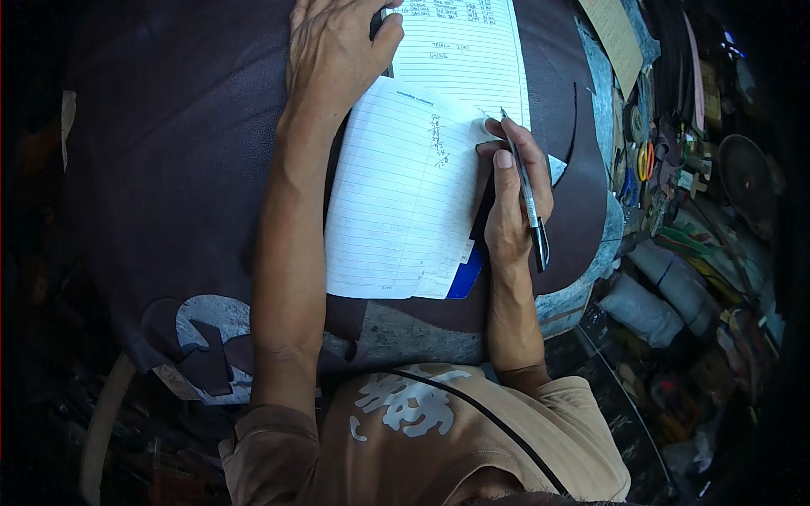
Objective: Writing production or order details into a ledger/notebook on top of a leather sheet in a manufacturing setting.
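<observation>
A ruled notebook (396,228) with some handwriting lies spread before me, its near page curling up; a bit of blue cover (466,278) shows beneath. My right hand (516,190) is closed round a slim pen (529,198) with a black cap on its rear end. The pen's tip points away from me, close over the far page (460,76). My left hand (337,51) rests beside that page's left edge, thumb apart from the fingers. The upper picture edge cuts off its fingertips.
Large dark brown leather sheets (186,169) cover the worktable, with cut scraps (211,337) at the near left. Orange-handled scissors (645,160) and other tools crowd the right edge. Plastic-wrapped rolls (641,308) lie below them. A tan card (612,42) sits at the far right.
</observation>
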Available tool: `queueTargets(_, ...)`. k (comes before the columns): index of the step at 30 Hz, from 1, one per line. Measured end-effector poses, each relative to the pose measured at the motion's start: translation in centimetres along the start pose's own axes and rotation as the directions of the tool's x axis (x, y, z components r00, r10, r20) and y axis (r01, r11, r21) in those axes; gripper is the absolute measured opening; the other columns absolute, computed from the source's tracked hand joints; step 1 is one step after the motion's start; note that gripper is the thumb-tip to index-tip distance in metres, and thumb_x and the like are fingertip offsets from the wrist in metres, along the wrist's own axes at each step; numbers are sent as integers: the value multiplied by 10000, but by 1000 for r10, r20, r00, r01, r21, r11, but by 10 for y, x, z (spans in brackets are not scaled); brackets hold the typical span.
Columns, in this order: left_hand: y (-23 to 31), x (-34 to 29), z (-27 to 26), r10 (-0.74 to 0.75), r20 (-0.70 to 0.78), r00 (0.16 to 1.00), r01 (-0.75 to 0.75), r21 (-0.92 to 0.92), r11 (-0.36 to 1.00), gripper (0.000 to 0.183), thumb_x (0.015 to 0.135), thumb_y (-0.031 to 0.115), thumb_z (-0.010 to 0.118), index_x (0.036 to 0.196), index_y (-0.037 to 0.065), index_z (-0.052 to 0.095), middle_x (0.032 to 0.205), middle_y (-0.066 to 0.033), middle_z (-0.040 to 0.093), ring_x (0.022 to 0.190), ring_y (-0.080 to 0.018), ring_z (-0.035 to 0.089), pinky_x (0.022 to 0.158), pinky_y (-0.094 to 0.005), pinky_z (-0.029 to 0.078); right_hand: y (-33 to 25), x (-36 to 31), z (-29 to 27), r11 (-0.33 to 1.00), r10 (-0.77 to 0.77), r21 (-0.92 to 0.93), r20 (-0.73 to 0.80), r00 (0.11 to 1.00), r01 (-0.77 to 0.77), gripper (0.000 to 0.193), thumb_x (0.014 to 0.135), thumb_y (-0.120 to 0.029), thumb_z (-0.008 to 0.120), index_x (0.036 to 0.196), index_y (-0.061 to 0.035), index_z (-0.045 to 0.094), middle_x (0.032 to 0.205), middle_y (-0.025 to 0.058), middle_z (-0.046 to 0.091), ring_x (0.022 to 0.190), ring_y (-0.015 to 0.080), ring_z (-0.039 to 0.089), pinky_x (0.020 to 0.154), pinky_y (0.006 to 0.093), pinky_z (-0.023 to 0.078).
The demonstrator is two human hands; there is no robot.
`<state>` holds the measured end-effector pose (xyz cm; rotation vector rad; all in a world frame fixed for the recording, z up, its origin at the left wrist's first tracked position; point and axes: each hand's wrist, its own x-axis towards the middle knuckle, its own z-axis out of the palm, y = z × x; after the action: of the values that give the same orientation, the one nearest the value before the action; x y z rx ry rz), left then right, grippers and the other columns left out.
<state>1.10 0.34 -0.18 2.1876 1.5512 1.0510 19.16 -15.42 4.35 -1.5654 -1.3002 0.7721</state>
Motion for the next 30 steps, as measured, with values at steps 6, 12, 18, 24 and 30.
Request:
queueTargets(6,3,1,-1,-3,-1,1000,3,-8,1000,238,864,185,606,1033,33,675,1290,-181,622,1306,-431,476,1124,-557,309,-1,0,-1,1000,-17,14,-4,1000,17,342,1007,-102,515,1283,96,555,1183,240,642,1062,240,633,895,340,509)
queueTargets(12,2,0,-2,0,-2,1000,0,-11,1000,235,869,181,602,1034,29,671,1289,-185,620,1305,-432,477,1119,-558,316,1,-1,-1,1000,-8,1,3,1000,8,333,1001,-89,515,1279,88,563,1189,238,640,1023,221,632,899,336,505)
queueTargets(18,2,1,-2,6,1,1000,-6,2,1000,244,867,180,605,1042,25,673,1291,-189,619,1311,-434,471,1125,-554,310,8,0,-1,998,-66,-8,-33,997,66,279,999,-94,539,1243,18,619,1162,177,663,932,184,667,827,322,552)
queueTargets(24,2,0,-2,-4,18,1000,4,5,1000,259,855,174,618,1062,29,677,1302,-191,613,1320,-432,464,1130,-552,304,6,0,0,998,-66,-27,-26,998,65,279,997,-88,533,1239,19,621,1160,176,662,931,182,667,827,321,548)
queueTargets(30,2,1,-2,0,16,1000,0,-2,1000,258,854,172,616,1060,30,679,1312,-186,609,1326,-430,459,1131,-551,302,6,0,0,997,-66,-33,-27,997,66,279,991,-81,531,1233,21,624,1156,173,661,919,178,666,825,319,546)
